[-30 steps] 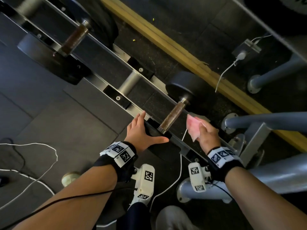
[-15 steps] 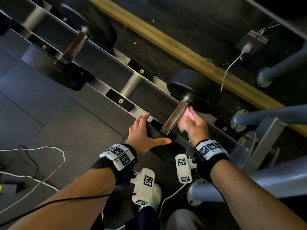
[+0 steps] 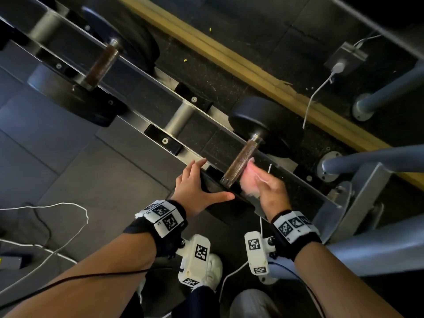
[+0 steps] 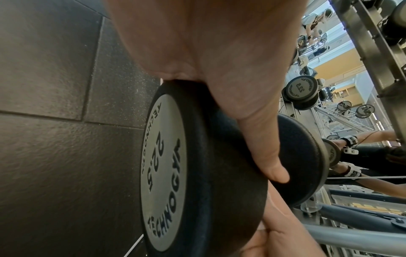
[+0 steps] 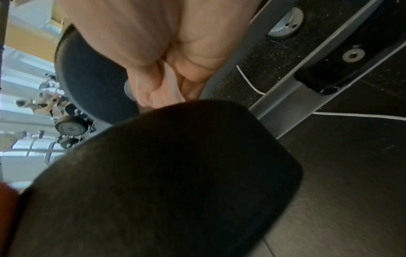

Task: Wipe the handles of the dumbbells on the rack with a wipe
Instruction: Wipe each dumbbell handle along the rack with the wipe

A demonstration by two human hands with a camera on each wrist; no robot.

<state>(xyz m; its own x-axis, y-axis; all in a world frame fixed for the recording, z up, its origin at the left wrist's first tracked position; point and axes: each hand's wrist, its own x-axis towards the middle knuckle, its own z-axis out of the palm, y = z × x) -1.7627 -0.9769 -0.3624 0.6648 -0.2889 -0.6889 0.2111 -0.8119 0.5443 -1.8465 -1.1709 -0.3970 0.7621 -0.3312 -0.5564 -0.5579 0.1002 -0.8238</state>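
Observation:
A dumbbell lies across the steel rack (image 3: 142, 92), its knurled handle (image 3: 241, 161) running diagonally between two black heads. My left hand (image 3: 195, 187) rests with straight fingers on the near head (image 4: 167, 173), thumb spread toward the handle. My right hand (image 3: 270, 189) grips a pink wipe (image 3: 249, 180) and holds it against the right side of the handle, near its lower end; the wipe (image 5: 171, 81) shows bunched between the curled fingers. A second dumbbell with a brown handle (image 3: 101, 63) sits further left on the rack.
A wooden strip (image 3: 252, 67) runs along the floor behind the rack. Grey machine tubes (image 3: 378, 157) stand at the right. White cables (image 3: 57, 207) lie on the dark floor tiles at the left, and a charger cable (image 3: 319, 95) at the upper right.
My right hand brought the wipe from the right onto the handle, then slid it down toward the near end. My left hand stayed on the near head.

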